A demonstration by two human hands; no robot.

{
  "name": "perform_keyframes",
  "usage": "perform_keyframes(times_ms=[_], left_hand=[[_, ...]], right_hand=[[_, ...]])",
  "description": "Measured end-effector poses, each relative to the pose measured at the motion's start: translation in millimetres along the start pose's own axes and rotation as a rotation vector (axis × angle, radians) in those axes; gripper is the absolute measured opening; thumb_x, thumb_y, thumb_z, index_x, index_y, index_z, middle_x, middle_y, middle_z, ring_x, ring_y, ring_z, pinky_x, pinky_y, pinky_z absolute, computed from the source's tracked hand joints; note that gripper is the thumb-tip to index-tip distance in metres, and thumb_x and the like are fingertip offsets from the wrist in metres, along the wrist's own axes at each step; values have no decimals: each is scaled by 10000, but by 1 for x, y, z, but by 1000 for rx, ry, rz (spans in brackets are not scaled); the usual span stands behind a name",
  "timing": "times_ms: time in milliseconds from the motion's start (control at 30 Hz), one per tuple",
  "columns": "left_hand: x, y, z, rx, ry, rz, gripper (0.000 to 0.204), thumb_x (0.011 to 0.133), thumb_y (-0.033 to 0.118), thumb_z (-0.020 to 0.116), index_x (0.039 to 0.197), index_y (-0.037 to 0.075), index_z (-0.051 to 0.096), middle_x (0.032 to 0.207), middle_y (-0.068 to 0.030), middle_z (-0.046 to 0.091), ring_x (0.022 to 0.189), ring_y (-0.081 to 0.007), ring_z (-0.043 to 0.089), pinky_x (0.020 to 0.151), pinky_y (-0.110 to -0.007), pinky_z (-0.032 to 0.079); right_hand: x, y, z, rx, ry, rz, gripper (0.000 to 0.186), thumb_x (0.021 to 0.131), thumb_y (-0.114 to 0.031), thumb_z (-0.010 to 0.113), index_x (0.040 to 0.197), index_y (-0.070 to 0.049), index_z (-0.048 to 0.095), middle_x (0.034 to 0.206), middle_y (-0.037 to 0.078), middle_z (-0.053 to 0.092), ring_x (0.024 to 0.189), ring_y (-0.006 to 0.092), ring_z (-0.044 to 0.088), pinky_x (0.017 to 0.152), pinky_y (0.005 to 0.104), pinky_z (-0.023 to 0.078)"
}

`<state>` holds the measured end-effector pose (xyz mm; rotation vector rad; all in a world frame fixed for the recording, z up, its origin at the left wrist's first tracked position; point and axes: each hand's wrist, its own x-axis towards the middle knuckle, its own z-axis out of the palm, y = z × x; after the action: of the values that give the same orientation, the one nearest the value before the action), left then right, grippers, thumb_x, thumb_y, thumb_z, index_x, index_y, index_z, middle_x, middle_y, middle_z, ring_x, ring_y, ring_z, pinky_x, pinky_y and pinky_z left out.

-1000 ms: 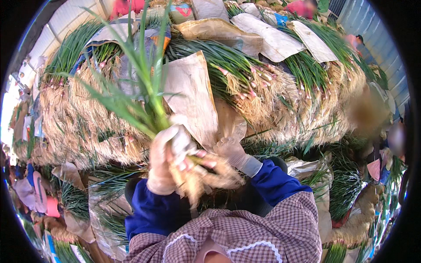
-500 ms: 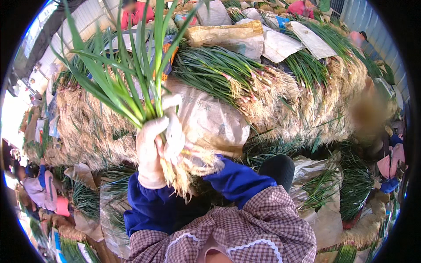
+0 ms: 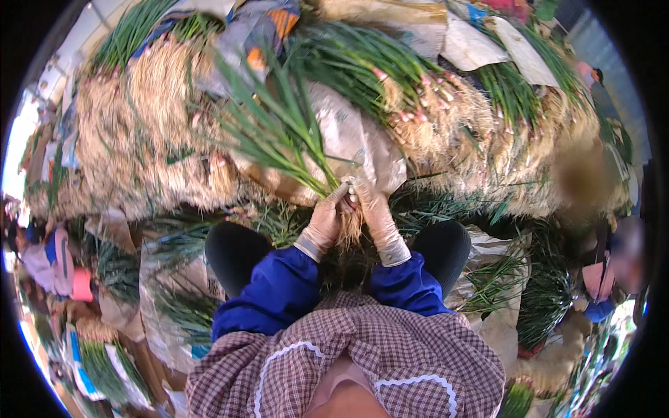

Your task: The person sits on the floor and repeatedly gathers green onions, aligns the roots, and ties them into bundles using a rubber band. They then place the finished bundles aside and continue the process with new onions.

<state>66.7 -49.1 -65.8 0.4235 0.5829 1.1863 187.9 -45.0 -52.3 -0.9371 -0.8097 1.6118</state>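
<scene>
I see left hand (image 3: pixel 325 221) and right hand (image 3: pixel 373 212), both gloved, fingers clamped on green onion bunch (image 3: pixel 293 143) at root end, held above knees, leaves fanning up-left over brown paper sack (image 3: pixel 362 143).

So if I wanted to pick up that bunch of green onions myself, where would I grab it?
Probably at the narrow neck just above the roots, where the left hand and right hand close around the bunch of green onions now. There the stalks sit tightly together, while the leaves fan out loosely above. Coming from below, on the root side, seems best, wrapping the fingers around the stalks.
</scene>
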Motion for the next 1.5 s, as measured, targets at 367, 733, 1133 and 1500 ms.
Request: perform_keyframes(times_ms=[367, 733, 1133, 1500], left_hand=[[-87, 57, 3, 44, -91, -156, 316, 1011, 302, 461, 1083, 13, 566, 607, 31, 445, 486, -79, 391, 564, -252, 381], [-37, 96, 38, 118, 106, -125, 214, 919, 252, 613, 1026, 67, 615, 721, -15, 590, 700, -176, 612, 672, -297, 524], [-2, 36, -12, 116, -163, -94, 227, 974, 225, 561, 994, 6, 618, 851, -92, 674, 696, -181, 636, 671, -293, 525], [-80, 50, 12, 332, -15, -176, 283, 906, 127, 593, 1139, -34, 593, 850, -111, 666, 583, -116, 588, 502, -210, 446]], right_hand=[[58, -30, 6, -1404, 159, -495, 218, 900, -147, 577, 1108, -96, 622, 876, 86, 649, 743, 180, 638, 659, 348, 562], [159, -175, 3, -1884, 545, -713, 357, 965, -398, 488, 939, -57, 589, 870, 154, 667, 692, 318, 677, 603, 429, 553], [18, -74, 14, -1199, 15, -189, 304, 903, -318, 642, 1074, -67, 659, 844, 73, 677, 717, 182, 659, 612, 290, 534], [58, -14, -45, -1920, -754, -141, 131, 909, -189, 556, 900, -137, 676, 756, 54, 696, 692, 202, 693, 677, 366, 573]])
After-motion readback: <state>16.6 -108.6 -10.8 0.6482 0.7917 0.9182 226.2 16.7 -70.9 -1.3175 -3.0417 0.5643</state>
